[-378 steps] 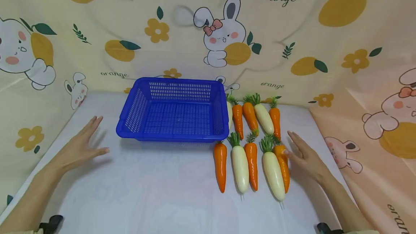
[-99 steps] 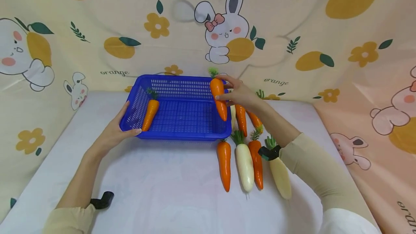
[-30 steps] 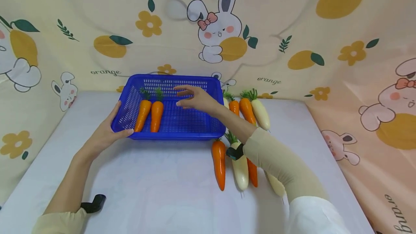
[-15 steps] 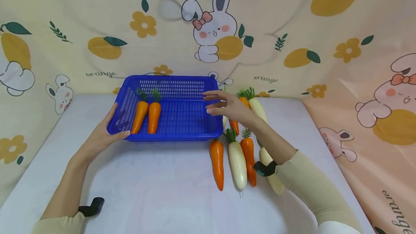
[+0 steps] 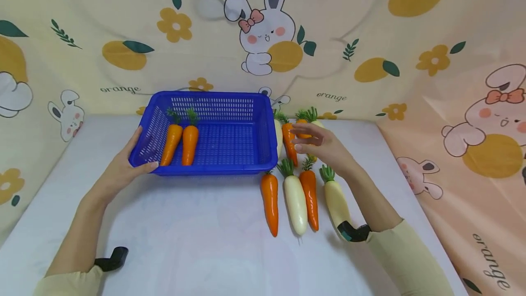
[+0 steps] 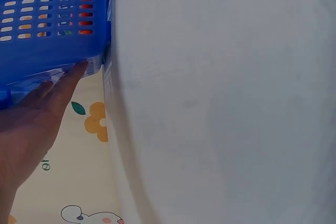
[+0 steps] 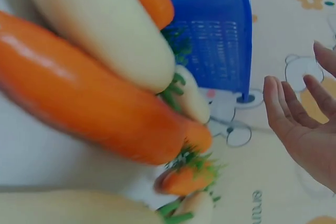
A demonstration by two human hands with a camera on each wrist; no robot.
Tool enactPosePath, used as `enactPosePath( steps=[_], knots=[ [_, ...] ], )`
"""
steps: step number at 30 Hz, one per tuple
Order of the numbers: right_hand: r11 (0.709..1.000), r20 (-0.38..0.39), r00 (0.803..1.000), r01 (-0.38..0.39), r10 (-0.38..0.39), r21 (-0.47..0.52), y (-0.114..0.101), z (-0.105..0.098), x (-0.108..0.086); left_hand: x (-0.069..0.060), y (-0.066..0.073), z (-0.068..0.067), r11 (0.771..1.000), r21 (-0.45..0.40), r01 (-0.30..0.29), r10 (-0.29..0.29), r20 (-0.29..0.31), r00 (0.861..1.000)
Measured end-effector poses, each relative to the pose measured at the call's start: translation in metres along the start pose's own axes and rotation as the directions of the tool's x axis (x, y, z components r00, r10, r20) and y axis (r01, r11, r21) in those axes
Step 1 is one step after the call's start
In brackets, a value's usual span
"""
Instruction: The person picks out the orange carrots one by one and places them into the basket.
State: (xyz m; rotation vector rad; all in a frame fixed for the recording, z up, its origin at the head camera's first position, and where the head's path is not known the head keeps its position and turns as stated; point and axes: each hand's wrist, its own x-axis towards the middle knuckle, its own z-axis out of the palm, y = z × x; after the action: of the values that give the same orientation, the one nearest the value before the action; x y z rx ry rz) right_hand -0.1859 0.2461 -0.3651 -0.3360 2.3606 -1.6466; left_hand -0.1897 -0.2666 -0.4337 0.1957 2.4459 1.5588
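A blue plastic basket [image 5: 213, 168] stands at the back of the table, and two orange carrots [image 5: 171, 143] with green tops lie side by side in its left part. My left hand [image 5: 119, 168] holds the basket's front left corner, thumb on the front rim and fingers along the outer side. To the basket's right, my right hand [image 5: 324, 147] hovers with loosely spread fingers over the back row, holding nothing. It partly hides a carrot [image 5: 302, 121] and a white radish [image 5: 315, 123] there; another carrot [image 5: 289, 140] shows to its left.
The front row has a carrot [image 5: 269, 202], a white radish [image 5: 295, 204], another carrot [image 5: 310, 198] and a radish [image 5: 336, 200] partly behind the right wrist's camera mount [image 5: 353, 232]. A patterned cloth [image 5: 172, 67] hangs behind the white table [image 5: 185, 241].
Two carrots from the right side now lie in the basket. My left hand has come to the basket's corner. My right hand let go of the second carrot and moved right, out of the basket.
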Motion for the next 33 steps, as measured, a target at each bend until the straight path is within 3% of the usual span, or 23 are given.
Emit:
enactPosePath(
  steps=[11,17,26,33],
  knots=[
    [0.997,-0.08,0.994,-0.072,0.07,-0.031,0.039,-0.006,-0.047,0.002,0.001,0.002,1.0,-0.015,-0.013,0.013,0.005,1.0],
    [0.994,-0.081,0.991,-0.109,0.108,-0.02,0.056,0.004,-0.062,-0.001,-0.001,-0.001,1.0,-0.015,0.0,0.0,-0.006,1.0],
    [0.985,-0.102,0.98,-0.166,0.171,0.051,0.071,0.029,-0.077,-0.003,0.002,-0.003,1.0,-0.016,-0.002,0.001,-0.016,1.0],
    [0.974,-0.18,0.963,-0.216,0.202,-0.064,0.083,0.049,-0.075,-0.001,0.001,-0.001,0.999,-0.003,0.038,-0.038,-0.006,0.999]
  ],
)
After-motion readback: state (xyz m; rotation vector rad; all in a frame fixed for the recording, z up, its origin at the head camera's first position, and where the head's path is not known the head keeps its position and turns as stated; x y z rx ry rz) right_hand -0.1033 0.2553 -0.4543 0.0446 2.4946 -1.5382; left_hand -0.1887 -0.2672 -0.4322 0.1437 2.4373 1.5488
